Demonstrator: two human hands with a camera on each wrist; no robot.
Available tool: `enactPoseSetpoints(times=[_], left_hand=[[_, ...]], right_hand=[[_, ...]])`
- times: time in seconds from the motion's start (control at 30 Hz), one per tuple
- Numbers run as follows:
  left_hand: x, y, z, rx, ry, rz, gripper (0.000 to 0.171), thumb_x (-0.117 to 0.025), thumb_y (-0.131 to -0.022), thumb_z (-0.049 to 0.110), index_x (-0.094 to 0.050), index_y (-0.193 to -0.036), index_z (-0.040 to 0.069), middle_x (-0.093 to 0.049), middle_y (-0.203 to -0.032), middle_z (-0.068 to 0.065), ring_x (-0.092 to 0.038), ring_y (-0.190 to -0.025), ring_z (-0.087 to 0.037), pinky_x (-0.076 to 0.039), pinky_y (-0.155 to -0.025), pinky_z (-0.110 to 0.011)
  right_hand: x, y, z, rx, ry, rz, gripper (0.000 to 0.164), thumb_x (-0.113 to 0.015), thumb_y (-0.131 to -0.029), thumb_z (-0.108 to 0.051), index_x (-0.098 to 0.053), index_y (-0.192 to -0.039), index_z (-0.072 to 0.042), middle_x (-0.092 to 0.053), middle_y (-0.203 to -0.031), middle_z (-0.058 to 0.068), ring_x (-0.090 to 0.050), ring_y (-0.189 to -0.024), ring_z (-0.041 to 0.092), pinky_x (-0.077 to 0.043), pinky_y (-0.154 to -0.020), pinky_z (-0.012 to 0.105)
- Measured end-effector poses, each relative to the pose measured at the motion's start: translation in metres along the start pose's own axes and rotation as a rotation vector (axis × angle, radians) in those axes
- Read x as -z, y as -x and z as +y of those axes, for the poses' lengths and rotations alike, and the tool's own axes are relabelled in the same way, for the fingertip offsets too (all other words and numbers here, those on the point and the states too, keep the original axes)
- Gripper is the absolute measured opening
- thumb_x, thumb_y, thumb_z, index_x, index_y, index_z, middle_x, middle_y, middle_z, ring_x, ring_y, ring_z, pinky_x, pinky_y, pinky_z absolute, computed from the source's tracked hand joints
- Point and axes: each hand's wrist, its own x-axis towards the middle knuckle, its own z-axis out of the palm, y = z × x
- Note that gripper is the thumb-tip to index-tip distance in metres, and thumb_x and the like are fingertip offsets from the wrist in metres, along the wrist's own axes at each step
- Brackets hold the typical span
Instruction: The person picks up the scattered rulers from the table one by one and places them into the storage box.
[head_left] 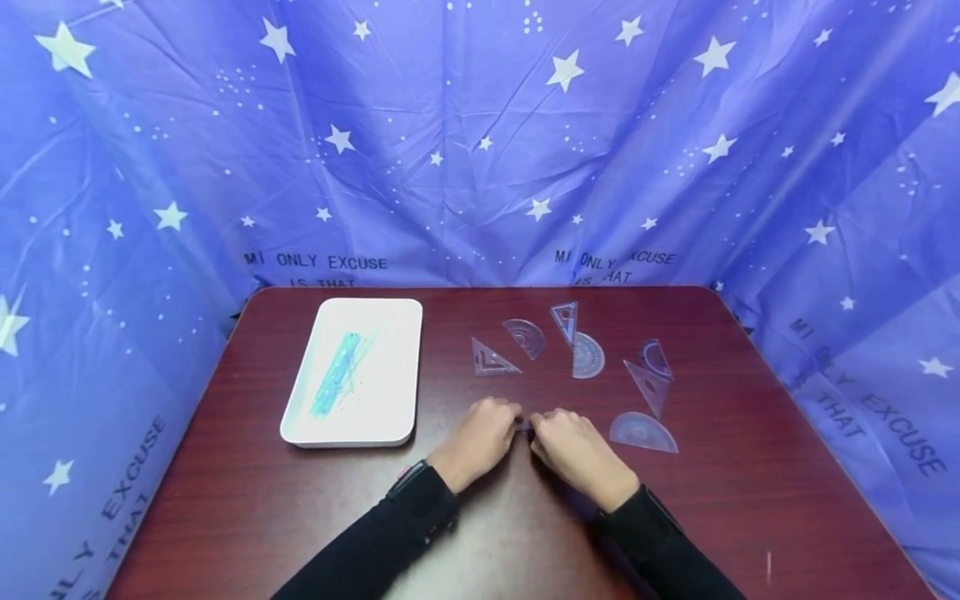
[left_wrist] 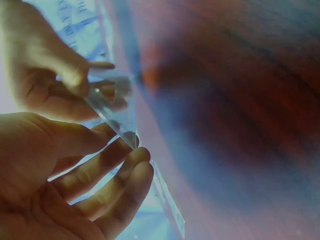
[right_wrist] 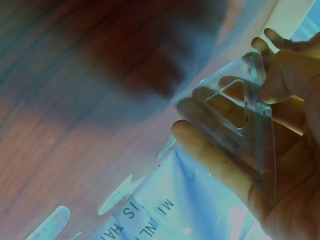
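Between the two hands is a clear plastic set square [right_wrist: 260,150] with a triangular cut-out. My right hand [head_left: 576,450] grips it, thumb on one face and fingers behind, as the right wrist view shows. At its pointed corner, fingertips of my left hand [head_left: 480,442] pinch it. The head view has both hands close together over the front middle of the table, with the set square mostly hidden. Beyond them lie a set square [head_left: 491,360] and a protractor [head_left: 527,336]. Right of the right hand is another protractor [head_left: 642,432].
A white tray [head_left: 401,408] at left holds blue and clear rulers [head_left: 336,375]. Farther back, a narrow set square [head_left: 565,321] overlaps a protractor [head_left: 589,357]. At right, another set square [head_left: 648,386] touches a small protractor [head_left: 657,357]. A starry blue curtain [head_left: 450,167] surrounds the table.
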Motion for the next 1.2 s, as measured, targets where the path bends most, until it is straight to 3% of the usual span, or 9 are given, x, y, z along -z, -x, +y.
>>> enactPoseSetpoints(times=[0.13, 0.3, 0.47, 0.57, 0.63, 0.77, 0.87, 1.03, 1.2], left_hand=[[0.013, 0.000, -0.006, 0.103, 0.178, 0.014, 0.012, -0.070, -0.096, 0.001, -0.078, -0.105, 0.005, -0.080, -0.100, -0.009, -0.077, -0.093, -0.024, -0.063, -0.085, -0.037], [0.024, -0.001, -0.014, 0.247, 0.378, 0.042, 0.023, -0.072, -0.096, 0.002, -0.072, -0.119, 0.000, -0.079, -0.104, -0.012, -0.075, -0.091, -0.021, -0.063, -0.083, -0.034], [0.027, 0.001, -0.016, 0.287, 0.520, -0.002, 0.038, -0.076, -0.097, 0.011, -0.066, -0.132, -0.001, -0.078, -0.116, -0.015, -0.076, -0.102, -0.027, -0.063, -0.092, -0.039], [0.027, 0.003, -0.013, 0.300, 0.627, -0.023, 0.045, -0.076, -0.098, 0.016, -0.063, -0.138, 0.001, -0.076, -0.124, -0.016, -0.076, -0.110, -0.029, -0.063, -0.096, -0.040], [0.026, 0.003, -0.011, 0.317, 0.722, 0.001, 0.046, -0.075, -0.098, 0.016, -0.062, -0.140, 0.002, -0.076, -0.126, -0.017, -0.076, -0.111, -0.030, -0.064, -0.095, -0.039], [0.024, -0.001, -0.005, 0.387, 1.028, 0.097, 0.041, -0.068, -0.099, 0.003, -0.061, -0.139, -0.004, -0.073, -0.124, -0.025, -0.077, -0.106, -0.030, -0.066, -0.090, -0.039], [0.023, -0.004, -0.003, 0.434, 1.214, 0.172, 0.037, -0.062, -0.098, -0.009, -0.060, -0.135, -0.012, -0.070, -0.117, -0.032, -0.076, -0.095, -0.023, -0.068, -0.084, -0.039], [0.022, -0.005, -0.002, 0.494, 1.228, 0.229, 0.033, -0.061, -0.095, -0.015, -0.063, -0.128, -0.014, -0.072, -0.110, -0.030, -0.072, -0.085, -0.012, -0.067, -0.079, -0.034], [0.026, -0.004, -0.002, 0.500, 1.188, 0.222, 0.030, -0.064, -0.095, -0.013, -0.067, -0.125, -0.012, -0.073, -0.109, -0.030, -0.075, -0.086, -0.016, -0.068, -0.079, -0.035]], right_hand=[[0.005, -0.005, 0.004, -0.021, -0.072, -0.021, 0.022, -0.077, -0.084, -0.001, -0.058, -0.077, -0.010, -0.057, -0.064, 0.001, -0.061, -0.057, 0.019, -0.049, -0.049, 0.036], [0.013, -0.011, 0.011, -0.111, -0.271, 0.031, 0.015, -0.069, -0.082, 0.005, -0.075, -0.090, -0.005, -0.067, -0.077, -0.001, -0.058, -0.069, 0.008, -0.051, -0.060, 0.027], [0.020, -0.015, 0.013, -0.249, -0.469, 0.130, 0.026, -0.069, -0.086, 0.006, -0.083, -0.106, -0.004, -0.077, -0.095, 0.004, -0.067, -0.081, 0.011, -0.058, -0.072, 0.027], [0.022, -0.017, 0.012, -0.353, -0.600, 0.128, 0.026, -0.070, -0.092, 0.002, -0.083, -0.112, -0.008, -0.077, -0.101, 0.003, -0.072, -0.091, 0.012, -0.059, -0.080, 0.026], [0.022, -0.020, 0.009, -0.425, -0.731, 0.120, 0.024, -0.070, -0.096, -0.001, -0.082, -0.117, -0.007, -0.078, -0.107, 0.005, -0.073, -0.097, 0.010, -0.060, -0.084, 0.024], [0.020, -0.026, -0.001, -0.585, -1.105, 0.136, 0.028, -0.066, -0.102, 0.000, -0.073, -0.127, 0.008, -0.078, -0.113, 0.017, -0.073, -0.098, 0.004, -0.061, -0.086, 0.019], [0.017, -0.031, -0.007, -0.703, -1.305, 0.182, 0.030, -0.062, -0.103, 0.003, -0.067, -0.130, 0.015, -0.079, -0.107, 0.014, -0.072, -0.094, 0.002, -0.061, -0.086, 0.019], [0.016, -0.034, -0.012, -0.771, -1.373, 0.212, 0.029, -0.064, -0.104, 0.002, -0.068, -0.130, 0.014, -0.079, -0.104, 0.006, -0.071, -0.095, 0.002, -0.060, -0.086, 0.018], [0.020, -0.030, -0.009, -0.724, -1.316, 0.162, 0.033, -0.064, -0.103, 0.001, -0.067, -0.134, 0.012, -0.079, -0.116, 0.018, -0.071, -0.097, 0.001, -0.058, -0.089, 0.017]])
